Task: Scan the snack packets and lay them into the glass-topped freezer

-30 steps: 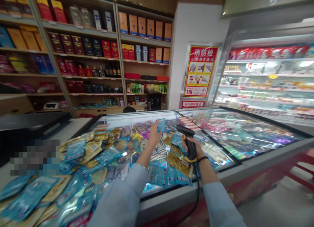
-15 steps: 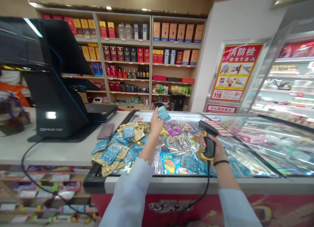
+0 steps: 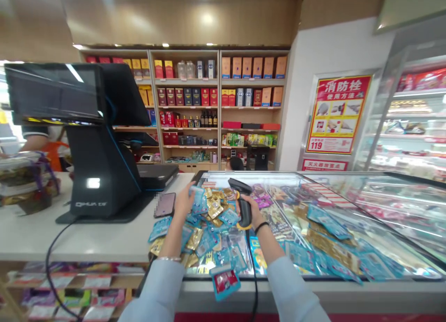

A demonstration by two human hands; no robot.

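Observation:
My left hand (image 3: 184,202) is over the left part of a loose pile, its fingers closed on a blue packet (image 3: 199,201). In my right hand (image 3: 256,213) is a black and yellow barcode scanner (image 3: 245,210), its head pointing left towards that packet and its cord hanging down. Gold packets (image 3: 214,207) and more blue ones lie heaped under and between my hands on the glass top of a freezer (image 3: 278,220). One blue packet with a red panel (image 3: 226,283) sticks out over the freezer's front edge. Right of my right arm is a second spread of blue and gold packets (image 3: 331,247).
On the white counter (image 3: 114,240) at left stand a black checkout terminal (image 3: 101,173) and wrapped tubs (image 3: 26,182). A phone (image 3: 165,205) lies beside my left hand. Behind the freezer rise shelves of boxes (image 3: 188,96). Part of another person (image 3: 36,138) shows behind the terminal.
My left hand has come down and left onto the pile, and the scanner has moved left towards it. The view has tilted up. A packet now lies over the front edge.

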